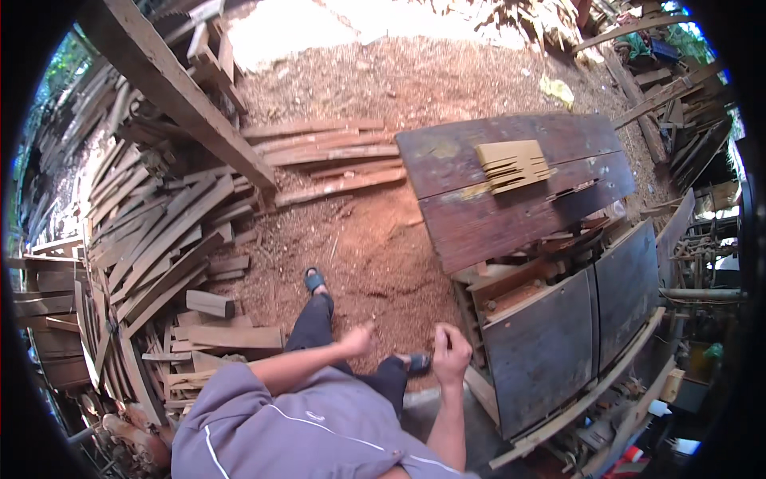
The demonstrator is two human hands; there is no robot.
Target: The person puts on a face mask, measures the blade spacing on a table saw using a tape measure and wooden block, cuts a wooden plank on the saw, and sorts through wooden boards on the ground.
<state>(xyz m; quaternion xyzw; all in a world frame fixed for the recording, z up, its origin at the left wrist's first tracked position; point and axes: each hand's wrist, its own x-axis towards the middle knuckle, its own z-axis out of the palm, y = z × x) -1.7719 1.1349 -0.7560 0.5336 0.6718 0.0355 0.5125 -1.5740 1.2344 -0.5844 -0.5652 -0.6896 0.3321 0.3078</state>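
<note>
My left hand [358,340] is in front of my body above the sawdust-covered ground. Its fingers are smeared, so their pose is unclear, and no object shows in it. To its right, my right hand [452,352] is raised near the left side of a wooden workbench [455,231], apart from it. The fingers of that hand curl inward with nothing visible in them. On the bench's dark reddish plank top lies a stack of light yellowish wood pieces [512,165], with uneven ends toward the right. A narrow slot [576,190] runs through the top beside the stack.
Long boards [319,152] lie on the ground ahead, beyond a slanting wooden post [183,92]. Piled planks [159,239] fill the left side. Dark panels [542,351] cover the bench's near part, with a wooden rail [582,395] along it. Sawdust [383,247] covers the ground.
</note>
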